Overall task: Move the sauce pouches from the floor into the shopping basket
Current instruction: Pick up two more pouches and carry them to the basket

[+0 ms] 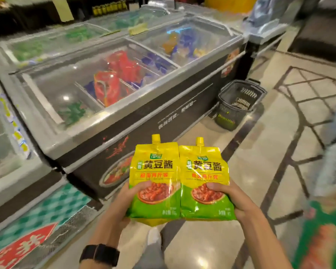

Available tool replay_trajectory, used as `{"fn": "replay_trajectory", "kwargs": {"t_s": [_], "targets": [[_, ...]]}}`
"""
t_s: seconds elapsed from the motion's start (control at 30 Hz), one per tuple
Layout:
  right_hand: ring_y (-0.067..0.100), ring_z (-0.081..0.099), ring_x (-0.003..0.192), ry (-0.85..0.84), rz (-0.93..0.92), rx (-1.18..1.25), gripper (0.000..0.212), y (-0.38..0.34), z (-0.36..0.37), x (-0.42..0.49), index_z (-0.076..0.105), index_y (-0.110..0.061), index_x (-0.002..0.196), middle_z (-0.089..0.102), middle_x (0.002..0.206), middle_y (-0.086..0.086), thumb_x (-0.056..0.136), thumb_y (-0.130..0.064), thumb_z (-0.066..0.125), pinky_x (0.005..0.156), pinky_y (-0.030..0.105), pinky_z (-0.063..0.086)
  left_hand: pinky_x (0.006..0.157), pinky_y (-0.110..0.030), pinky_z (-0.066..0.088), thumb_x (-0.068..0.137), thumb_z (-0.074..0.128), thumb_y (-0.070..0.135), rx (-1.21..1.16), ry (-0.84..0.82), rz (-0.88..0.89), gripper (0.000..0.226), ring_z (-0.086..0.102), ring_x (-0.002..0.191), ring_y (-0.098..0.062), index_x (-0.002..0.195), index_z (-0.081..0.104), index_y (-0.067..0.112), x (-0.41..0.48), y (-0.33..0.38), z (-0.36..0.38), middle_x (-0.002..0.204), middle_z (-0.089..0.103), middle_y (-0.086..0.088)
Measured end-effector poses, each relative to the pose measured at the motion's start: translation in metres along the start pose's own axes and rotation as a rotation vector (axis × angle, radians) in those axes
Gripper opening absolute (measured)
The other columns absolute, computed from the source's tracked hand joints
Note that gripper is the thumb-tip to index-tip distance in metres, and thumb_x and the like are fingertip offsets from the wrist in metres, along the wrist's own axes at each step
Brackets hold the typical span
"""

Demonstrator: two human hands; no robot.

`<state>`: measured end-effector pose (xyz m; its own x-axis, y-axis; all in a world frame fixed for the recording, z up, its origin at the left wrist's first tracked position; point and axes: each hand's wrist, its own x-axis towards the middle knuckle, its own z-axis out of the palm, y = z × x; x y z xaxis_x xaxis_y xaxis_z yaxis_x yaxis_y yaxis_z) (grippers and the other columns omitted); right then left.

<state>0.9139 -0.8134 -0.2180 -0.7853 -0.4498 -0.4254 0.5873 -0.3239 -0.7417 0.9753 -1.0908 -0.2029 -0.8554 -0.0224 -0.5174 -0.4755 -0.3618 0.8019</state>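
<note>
Two yellow-and-green sauce pouches with yellow spouts are held upright side by side in front of me. My left hand (133,197) grips the left pouch (156,171) at its lower left edge, thumb on the front. The right pouch (204,175) is gripped by my right hand (228,199) at its lower right edge. A dark mesh shopping basket (224,116) stands on the floor ahead and to the right, against the freezer's corner, well beyond both hands. Its inside is only partly visible.
A long chest freezer (109,117) with glass lids runs along the left, full of coloured packs. Tiled floor (270,152) stretches to the right toward the basket. A green-and-red floor mat (37,220) lies at lower left; blurred goods sit at the right edge.
</note>
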Motion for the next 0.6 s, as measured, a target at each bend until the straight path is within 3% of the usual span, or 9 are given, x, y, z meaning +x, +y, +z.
{"fn": "replay_trajectory", "kwargs": {"t_s": [0.17, 0.2, 0.27, 0.33, 0.6], "targets": [[0.039, 0.071, 0.095, 0.140, -0.074, 0.061, 0.083, -0.036, -0.035, 0.037, 0.072, -0.012, 0.108, 0.070, 0.115, 0.023, 0.030, -0.017, 0.100, 0.077, 0.047, 0.060, 0.049, -0.030, 0.058, 0.083, 0.067, 0.006, 0.077, -0.080, -0.071, 0.021, 0.075, 0.061, -0.023, 0.104, 0.068, 0.006, 0.100, 0.031, 0.034, 0.077, 0.078, -0.012], [0.038, 0.071, 0.094, 0.172, -0.082, 0.065, 0.088, -0.045, -0.039, 0.047, 0.070, -0.011, 0.111, 0.070, 0.114, 0.023, 0.028, -0.018, 0.101, 0.077, 0.047, 0.060, 0.049, -0.030, 0.058, 0.078, 0.073, 0.011, 0.075, -0.113, -0.074, 0.028, 0.075, 0.062, -0.024, 0.105, 0.068, 0.005, 0.121, 0.039, 0.040, 0.078, 0.078, -0.013], [0.037, 0.072, 0.093, 0.239, -0.099, 0.073, 0.097, -0.061, -0.049, 0.069, 0.065, -0.010, 0.116, 0.070, 0.114, 0.023, 0.027, -0.019, 0.101, 0.075, 0.046, 0.060, 0.053, -0.033, 0.059, 0.044, 0.098, 0.030, 0.125, -0.176, -0.087, 0.077, 0.076, 0.068, -0.027, 0.110, 0.068, 0.002, 0.162, 0.056, 0.052, 0.087, 0.078, -0.017], [0.038, 0.072, 0.093, 0.270, -0.121, 0.089, 0.098, -0.079, -0.057, 0.087, 0.065, -0.009, 0.117, 0.070, 0.114, 0.023, 0.027, -0.019, 0.101, 0.075, 0.046, 0.061, 0.055, -0.033, 0.060, 0.016, 0.102, 0.037, 0.152, -0.222, -0.096, 0.108, 0.076, 0.070, -0.029, 0.112, 0.067, 0.001, 0.201, 0.072, 0.062, 0.091, 0.077, -0.019], [0.039, 0.072, 0.092, 0.408, -0.203, 0.189, 0.100, -0.144, -0.099, 0.141, 0.064, -0.007, 0.117, 0.070, 0.113, 0.024, 0.024, -0.017, 0.101, 0.072, 0.046, 0.061, 0.068, -0.042, 0.061, 0.028, 0.102, 0.036, 0.206, -0.394, -0.168, 0.122, 0.075, 0.089, -0.036, 0.136, 0.054, 0.004, 0.326, 0.127, 0.128, 0.115, 0.071, -0.025]]}}
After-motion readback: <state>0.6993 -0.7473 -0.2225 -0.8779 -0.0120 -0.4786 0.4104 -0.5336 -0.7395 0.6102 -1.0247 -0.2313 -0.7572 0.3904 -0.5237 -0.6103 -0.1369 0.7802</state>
